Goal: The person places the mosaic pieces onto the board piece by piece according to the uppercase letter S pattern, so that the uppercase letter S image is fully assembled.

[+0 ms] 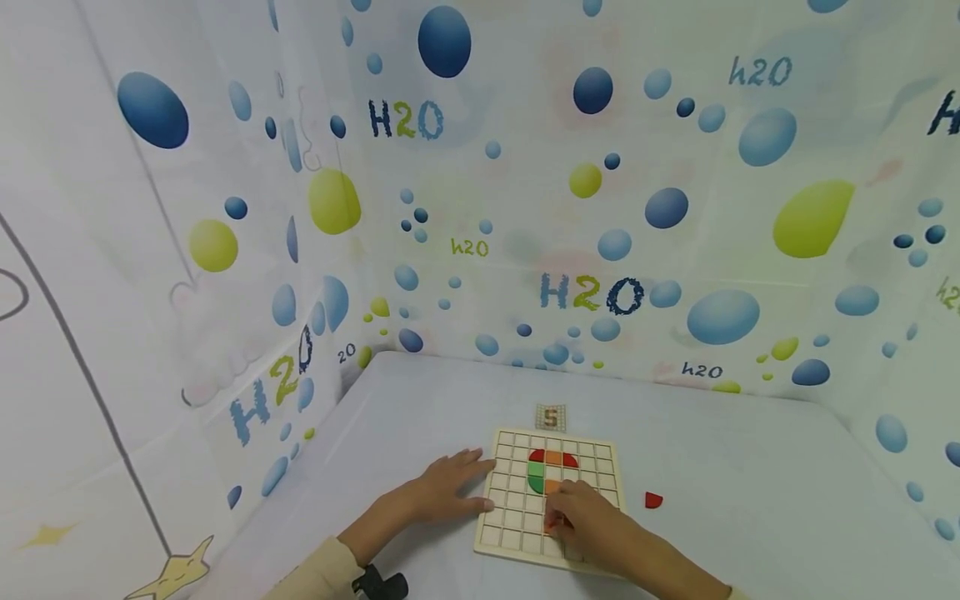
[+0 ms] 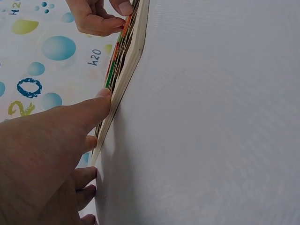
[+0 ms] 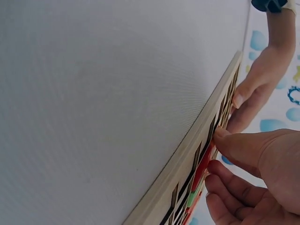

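Note:
A square wooden grid board (image 1: 510, 533) lies on the white table. Several coloured tiles sit in it: red ones, an orange one (image 1: 553, 457), a light green one (image 1: 536, 469) and a dark green one (image 1: 536, 485) with a rounded corner. My left hand (image 1: 450, 487) touches the board's left edge with thumb and fingers extended. Over the board's lower middle, my right hand (image 1: 588, 521) has curled fingers, with thumb and forefinger pinching a red tile (image 3: 202, 166) at the grid. The fingers partly hide that tile and the cells beneath.
A loose red tile (image 1: 653, 500) with a rounded side lies right of the board. Behind the board is a small card (image 1: 551, 417) bearing a brown figure like an S or 5. A curtain printed with bubbles (image 1: 615, 245) stands around the table.

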A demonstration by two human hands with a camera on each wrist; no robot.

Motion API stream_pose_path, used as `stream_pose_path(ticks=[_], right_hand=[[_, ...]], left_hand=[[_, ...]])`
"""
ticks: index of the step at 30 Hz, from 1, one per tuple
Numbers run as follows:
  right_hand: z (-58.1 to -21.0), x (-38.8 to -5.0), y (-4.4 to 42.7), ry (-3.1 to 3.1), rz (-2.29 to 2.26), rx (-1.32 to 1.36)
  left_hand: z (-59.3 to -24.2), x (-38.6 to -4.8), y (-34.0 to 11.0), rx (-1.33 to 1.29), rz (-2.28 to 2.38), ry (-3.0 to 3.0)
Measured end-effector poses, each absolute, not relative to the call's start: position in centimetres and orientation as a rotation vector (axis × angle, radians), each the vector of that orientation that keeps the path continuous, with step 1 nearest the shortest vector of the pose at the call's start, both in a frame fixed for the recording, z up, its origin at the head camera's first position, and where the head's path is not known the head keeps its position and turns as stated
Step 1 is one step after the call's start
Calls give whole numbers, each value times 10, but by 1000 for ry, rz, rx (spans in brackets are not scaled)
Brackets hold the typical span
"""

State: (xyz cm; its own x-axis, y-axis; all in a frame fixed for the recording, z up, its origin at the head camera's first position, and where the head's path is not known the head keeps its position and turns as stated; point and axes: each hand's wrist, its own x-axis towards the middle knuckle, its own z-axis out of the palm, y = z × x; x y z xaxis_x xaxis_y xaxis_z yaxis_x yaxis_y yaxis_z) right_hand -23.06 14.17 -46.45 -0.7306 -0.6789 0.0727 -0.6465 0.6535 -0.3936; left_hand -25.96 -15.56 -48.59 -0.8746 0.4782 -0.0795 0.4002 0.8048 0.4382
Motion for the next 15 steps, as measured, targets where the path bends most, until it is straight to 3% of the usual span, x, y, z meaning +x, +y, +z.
stream_pose_path(ticks=[15], right_hand=[[-467,-234,159,2850,-610,-1064]], left_hand=[[-488,-257,-157,699,603,2821]])
